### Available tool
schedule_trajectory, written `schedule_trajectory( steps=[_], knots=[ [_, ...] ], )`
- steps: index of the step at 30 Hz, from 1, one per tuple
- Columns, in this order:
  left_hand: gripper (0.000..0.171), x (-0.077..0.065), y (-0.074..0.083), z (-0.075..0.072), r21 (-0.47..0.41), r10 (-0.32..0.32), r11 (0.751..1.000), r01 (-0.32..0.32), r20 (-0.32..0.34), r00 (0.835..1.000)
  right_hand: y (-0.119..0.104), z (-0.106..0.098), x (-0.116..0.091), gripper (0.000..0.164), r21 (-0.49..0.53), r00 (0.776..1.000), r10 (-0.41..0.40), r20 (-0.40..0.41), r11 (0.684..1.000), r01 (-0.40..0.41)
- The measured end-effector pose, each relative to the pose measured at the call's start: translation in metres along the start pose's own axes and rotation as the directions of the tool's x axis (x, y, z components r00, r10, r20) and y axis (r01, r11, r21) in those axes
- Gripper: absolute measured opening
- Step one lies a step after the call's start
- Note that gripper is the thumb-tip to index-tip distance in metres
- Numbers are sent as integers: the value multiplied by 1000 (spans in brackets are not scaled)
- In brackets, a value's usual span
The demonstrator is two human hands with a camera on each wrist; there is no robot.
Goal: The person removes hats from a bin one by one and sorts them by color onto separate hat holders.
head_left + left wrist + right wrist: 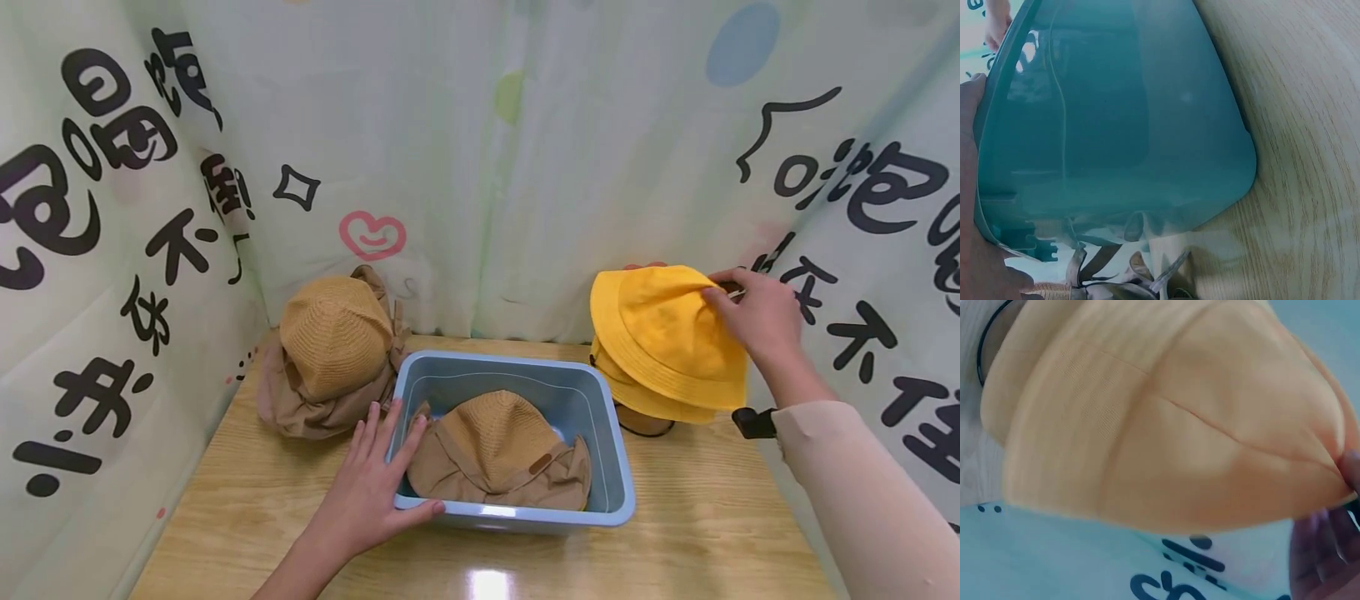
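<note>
My right hand [761, 317] pinches the crown of a yellow bucket hat [652, 321] between thumb and fingers, at the back right of the table. Its brim tilts toward me, and at least one more yellow hat [693, 412] shows under it. In the right wrist view the yellow fabric [1222, 456] is drawn to a fold at my thumb. My left hand [363, 496] rests on the near left corner of a blue plastic bin [626, 500], fingers spread and straight over the rim. Inside the bin lies a tan straw-crowned hat [498, 437] with a brown cloth brim.
Left of the bin, more tan hats [333, 342] with brown cloth brims are stacked against the curtain. Below the yellow hats a brown piece with a black cord [647, 423] peeks out. Printed curtains [450, 125] enclose the wooden table [240, 517] at the back and sides.
</note>
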State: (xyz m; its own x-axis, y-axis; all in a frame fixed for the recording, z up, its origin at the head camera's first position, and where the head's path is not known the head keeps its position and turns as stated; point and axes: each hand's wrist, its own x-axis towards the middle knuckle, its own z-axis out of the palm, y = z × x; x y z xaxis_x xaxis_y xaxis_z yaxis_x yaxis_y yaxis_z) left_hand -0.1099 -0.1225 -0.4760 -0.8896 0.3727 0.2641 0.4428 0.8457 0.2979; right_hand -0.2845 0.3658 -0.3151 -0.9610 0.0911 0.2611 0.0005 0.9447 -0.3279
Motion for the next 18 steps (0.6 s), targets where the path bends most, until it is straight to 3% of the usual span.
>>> schedule_trajectory(
  steps=[4,7,10,14,16,18],
  knots=[
    [102,2,1,-1,11,-4,1000,4,11,1000,6,16,-4,47,58,994,-74,75,996,69],
    [100,4,3,-6,19,-11,1000,11,44,999,9,25,-10,54,105,996,-83,33,991,79],
    [100,13,9,-16,9,9,1000,-10,59,998,14,27,-18,73,171,998,-64,-29,983,68],
    [98,43,26,-32,-38,132,990,-133,-25,991,24,30,-32,96,264,997,-38,-69,963,55],
    [94,66,39,-40,-53,218,973,-223,-94,971,31,33,-40,99,290,995,-46,-88,954,70],
    [91,89,52,-44,-52,305,947,-318,-168,937,37,38,-47,100,299,993,-64,-97,950,91]
  ],
)
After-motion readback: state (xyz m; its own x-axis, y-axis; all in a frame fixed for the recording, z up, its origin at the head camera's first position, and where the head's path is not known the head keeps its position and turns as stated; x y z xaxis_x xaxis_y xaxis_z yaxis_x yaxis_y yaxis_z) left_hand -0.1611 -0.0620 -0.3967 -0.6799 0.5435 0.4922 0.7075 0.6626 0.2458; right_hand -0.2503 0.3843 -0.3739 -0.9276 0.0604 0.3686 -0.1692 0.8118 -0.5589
